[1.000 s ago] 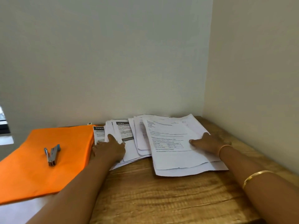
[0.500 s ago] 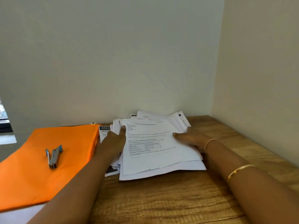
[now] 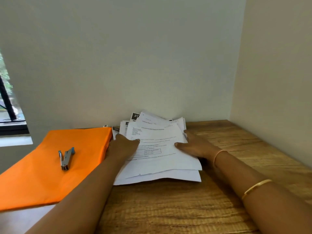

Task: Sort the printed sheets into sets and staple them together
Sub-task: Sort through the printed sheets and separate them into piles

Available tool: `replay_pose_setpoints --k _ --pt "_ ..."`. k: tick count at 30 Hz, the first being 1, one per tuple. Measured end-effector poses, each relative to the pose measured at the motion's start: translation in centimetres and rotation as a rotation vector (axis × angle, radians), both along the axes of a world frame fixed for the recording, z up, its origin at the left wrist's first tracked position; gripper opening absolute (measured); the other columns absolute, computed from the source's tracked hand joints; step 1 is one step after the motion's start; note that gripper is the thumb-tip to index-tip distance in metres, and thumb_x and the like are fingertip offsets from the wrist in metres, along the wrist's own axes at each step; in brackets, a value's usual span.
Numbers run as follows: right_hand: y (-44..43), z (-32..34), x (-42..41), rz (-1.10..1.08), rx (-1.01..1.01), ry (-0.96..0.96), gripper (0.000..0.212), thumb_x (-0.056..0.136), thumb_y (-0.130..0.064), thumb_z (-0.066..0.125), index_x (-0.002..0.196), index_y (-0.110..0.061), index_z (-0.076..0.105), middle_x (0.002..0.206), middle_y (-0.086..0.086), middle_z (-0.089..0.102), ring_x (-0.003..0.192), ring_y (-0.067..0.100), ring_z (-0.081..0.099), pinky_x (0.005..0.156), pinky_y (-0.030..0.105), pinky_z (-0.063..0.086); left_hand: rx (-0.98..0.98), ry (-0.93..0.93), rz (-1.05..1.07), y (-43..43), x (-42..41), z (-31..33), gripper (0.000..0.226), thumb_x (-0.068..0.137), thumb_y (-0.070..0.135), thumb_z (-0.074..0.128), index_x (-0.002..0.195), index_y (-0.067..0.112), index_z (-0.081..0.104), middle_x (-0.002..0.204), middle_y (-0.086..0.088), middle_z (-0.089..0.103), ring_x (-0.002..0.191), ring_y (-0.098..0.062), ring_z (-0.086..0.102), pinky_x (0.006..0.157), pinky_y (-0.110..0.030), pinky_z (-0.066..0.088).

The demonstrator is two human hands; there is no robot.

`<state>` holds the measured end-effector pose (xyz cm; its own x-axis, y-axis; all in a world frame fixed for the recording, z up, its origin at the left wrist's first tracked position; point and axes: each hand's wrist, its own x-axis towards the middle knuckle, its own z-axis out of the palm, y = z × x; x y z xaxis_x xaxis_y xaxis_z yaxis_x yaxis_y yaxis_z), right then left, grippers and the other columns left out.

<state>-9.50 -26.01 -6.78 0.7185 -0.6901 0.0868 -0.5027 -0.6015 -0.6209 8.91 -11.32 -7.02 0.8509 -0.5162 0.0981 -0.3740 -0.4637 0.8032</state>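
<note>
A loose stack of printed sheets (image 3: 157, 159) lies gathered on the wooden table (image 3: 168, 208), close to the back wall, with its far end fanned and raised a little. My left hand (image 3: 122, 146) holds the stack's left edge, thumb on the top sheet and fingers hidden under the paper. At the right edge my right hand (image 3: 194, 145) grips the stack, thumb on top and fingers along the side. A small metal stapler (image 3: 66, 157) with a blue end lies on an orange folder (image 3: 50, 166) to the left, apart from both hands.
The table sits in a corner, with walls right behind and on the right. A window (image 3: 10, 112) is at the far left. Bare wood shows in front of and to the right of the stack.
The spread-out sheets have been pushed together into one stack between my hands. My hands have moved towards each other and now hold the stack's two side edges.
</note>
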Motion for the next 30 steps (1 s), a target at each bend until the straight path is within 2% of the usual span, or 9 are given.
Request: replay_pose_setpoints --k 2,7,10,14,17,20,25,28,30 --pt "0.2 -0.1 0.1 -0.023 -0.106 0.041 0.059 0.092 -0.044 0.053 0.142 -0.018 0.033 0.145 0.002 0.042 0.129 0.022 0.043 0.104 0.035 0.035 -0.188 0.138 -0.005 0.2 -0.1 0.2 0.029 0.085 0.020 0.069 0.105 0.005 0.055 0.107 -0.007 0.064 0.086 -0.021 0.061 0.070 -0.032 0.050" --pt "-0.3 -0.2 -0.3 -0.049 -0.187 0.063 0.070 0.093 -0.043 0.051 0.149 -0.015 0.020 0.154 0.006 0.028 0.138 0.026 0.031 0.110 0.035 0.030 -0.224 0.442 -0.026 0.2 0.3 1.0 0.027 0.082 0.007 0.070 0.101 -0.002 0.053 0.086 -0.014 0.061 0.070 -0.027 0.060 0.055 -0.036 0.048" --pt "-0.9 -0.4 -0.8 -0.050 -0.114 0.000 0.072 0.092 -0.043 0.053 0.150 -0.019 0.019 0.155 0.003 0.025 0.139 0.023 0.030 0.109 0.029 0.027 -0.215 0.655 -0.123 0.1 0.4 1.4 0.020 0.088 0.004 0.062 0.106 -0.002 0.055 0.086 -0.017 0.062 0.074 -0.031 0.060 0.063 -0.043 0.048" --pt "-1.2 -0.3 -0.9 -0.010 -0.069 0.017 0.069 0.093 -0.042 0.053 0.149 -0.019 0.021 0.154 0.002 0.027 0.137 0.022 0.032 0.106 0.027 0.028 -0.214 0.747 -0.229 0.0 0.3 1.8 0.026 0.089 0.002 0.060 0.115 -0.002 0.056 0.097 -0.021 0.065 0.083 -0.035 0.064 0.069 -0.047 0.050" --pt "-1.3 -0.7 -0.7 0.011 -0.117 0.130 0.072 0.093 -0.048 0.048 0.151 -0.023 0.013 0.158 0.000 0.014 0.144 0.023 0.019 0.117 0.037 0.017 -0.193 0.735 -0.264 -0.4 -0.2 1.6 0.021 0.091 -0.001 0.056 0.112 -0.003 0.056 0.106 -0.022 0.063 0.106 -0.040 0.059 0.088 -0.048 0.048" --pt "-1.4 -1.0 -0.7 -0.005 -0.124 0.136 0.074 0.092 -0.052 0.047 0.151 -0.027 0.010 0.159 -0.002 0.011 0.145 0.022 0.015 0.117 0.046 0.013 -0.228 0.616 -0.241 -0.7 0.0 0.8 0.036 0.088 0.001 0.061 0.122 -0.004 0.053 0.115 -0.022 0.062 0.105 -0.039 0.060 0.086 -0.048 0.050" --pt "-1.5 -1.0 -0.8 0.005 -0.040 -0.119 0.078 0.094 -0.030 0.055 0.152 -0.020 0.004 0.158 0.003 0.010 0.144 0.023 0.015 0.116 0.034 0.015 -0.410 0.468 -0.292 -0.6 -0.3 0.8 0.033 0.088 0.011 0.065 0.119 0.005 0.054 0.099 -0.013 0.067 0.083 -0.028 0.067 0.061 -0.036 0.057" --pt "-1.5 -0.3 -0.7 -0.067 0.086 -0.353 0.086 0.091 -0.021 0.059 0.151 -0.016 -0.003 0.156 0.006 0.015 0.141 0.023 0.021 0.112 0.030 0.020 -0.528 0.353 -0.364 -0.1 -0.6 1.2 0.041 0.086 0.016 0.067 0.124 0.011 0.053 0.105 -0.011 0.069 0.090 -0.028 0.069 0.072 -0.040 0.058" --pt "-1.6 0.4 -0.8 -0.166 0.287 -0.474 0.091 0.090 -0.021 0.062 0.151 -0.016 -0.004 0.150 0.006 0.031 0.132 0.024 0.038 0.104 0.030 0.032 -0.599 0.346 -0.420 0.5 -1.0 1.5 0.041 0.085 0.015 0.067 0.123 0.013 0.054 0.106 -0.010 0.070 0.091 -0.027 0.070 0.073 -0.040 0.058"
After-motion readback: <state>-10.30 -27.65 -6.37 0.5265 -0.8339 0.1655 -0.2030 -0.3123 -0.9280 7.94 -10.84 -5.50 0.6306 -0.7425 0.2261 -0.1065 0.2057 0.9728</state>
